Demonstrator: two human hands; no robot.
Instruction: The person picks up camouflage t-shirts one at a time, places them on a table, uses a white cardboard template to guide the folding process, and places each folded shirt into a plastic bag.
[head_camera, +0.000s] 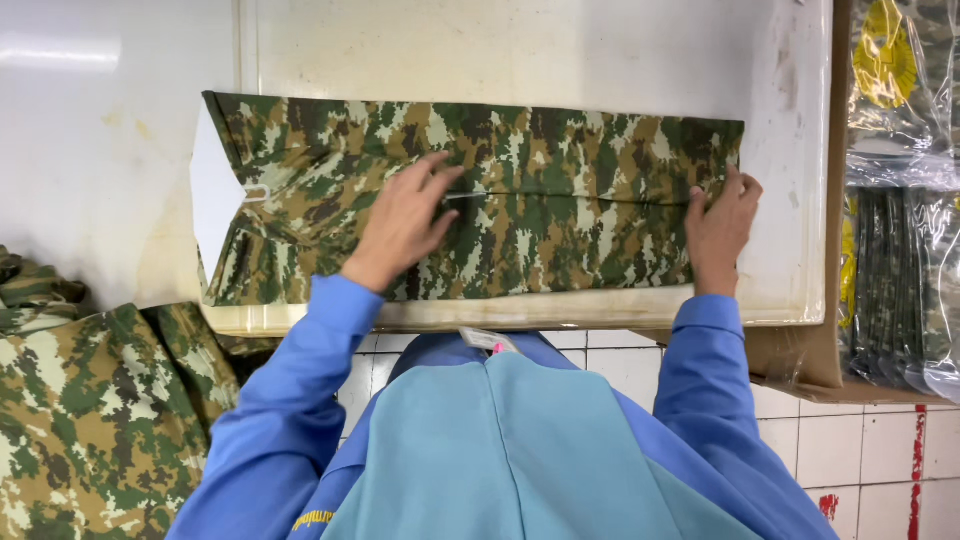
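Observation:
A folded camouflage garment in green, brown and tan lies flat across a worn white board. My left hand rests palm down on its middle, fingers spread toward the centre fold line. My right hand pinches the cloth at the garment's right edge. A white sheet pokes out from inside the garment at its left end. Both my arms wear blue sleeves.
A heap of the same camouflage cloth sits at the lower left. At the right, a cardboard box holds garments packed in clear plastic bags. White floor tiles show below the board's front edge.

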